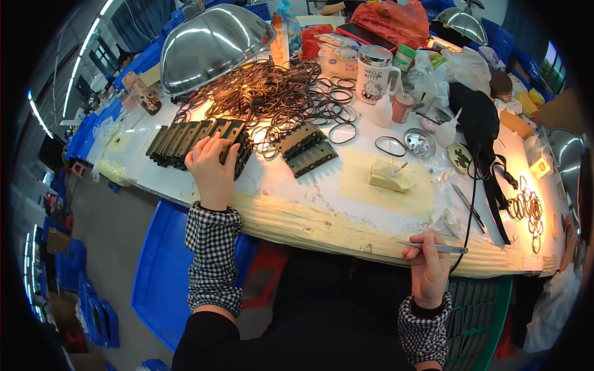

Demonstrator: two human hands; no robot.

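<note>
My left hand (212, 167) is over a row of stacked dark olive slotted strips (179, 143) at the left of the table. Its fingers curl onto the end of one strip, with the thumb at the near side. In my right hand (430, 269), at the table's front edge, a pair of tweezers (442, 248) is pinched, tips pointing left. More dark strips with toothed edges (307, 150) lie to the right of the row. Behind them spreads a large heap of dark rubber rings (266, 93). A pale yellowish block (391, 175) sits on a cream sheet (352, 188).
A shiny metal lamp shade (213, 43) hangs over the heap. A white mug (373, 80), a small metal dish (419, 143) and a black bag (473, 111) stand farther right. Loose rings (529, 210) lie near the right edge. Below is a blue tray (154, 272).
</note>
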